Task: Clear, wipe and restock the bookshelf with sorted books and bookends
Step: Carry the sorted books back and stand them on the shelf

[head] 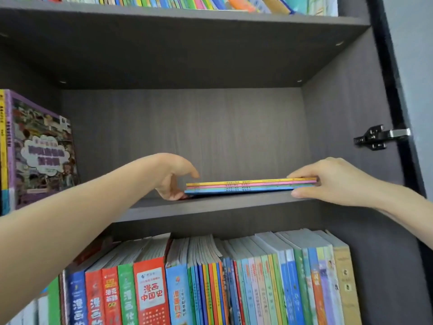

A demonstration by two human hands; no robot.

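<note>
Pinching the book stack [241, 186] at its right end: right hand [332, 181]; left hand [173, 174] loose, fingertips touching its left end. Stack lies flat on middle shelf [210, 207], largely cleared; wiping, restocking judged outstanding.

Middle shelf [210, 207]: a flat stack of thin books [248, 186] lies right of centre, with yellow, pink, green and blue spines facing near. Right hand [337, 181] pinches the stack's right end, fingers on top and thumb below. Left hand [173, 174] is at the left end, fingertips touching the bottom edge and thumb clear above it. A purple book [42, 148] stands upright at far left. The lower shelf is packed with a row of upright books [210, 289]. A door hinge [379, 137] sits on the right wall.
</note>
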